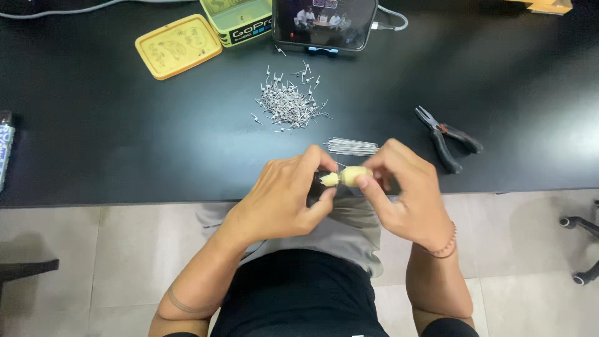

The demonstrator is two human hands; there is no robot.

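Both hands meet at the near edge of a black table (125,143). My left hand (284,200) pinches the left end of a small pale yellow tool (349,176), and a dark part shows under its fingers. My right hand (405,193) grips the tool's right end between thumb and fingers. Just beyond the hands lies a bundle of thin straight metal wires (352,147). Farther back sits a heap of several small coiled wire pieces (290,103).
Black-handled pliers (446,140) lie to the right of the hands. A yellow tin lid (178,45) and an open green tin (240,19) sit at the back left. A phone (324,24) stands propped at the back. Chair wheels (583,249) show on the tiled floor at right.
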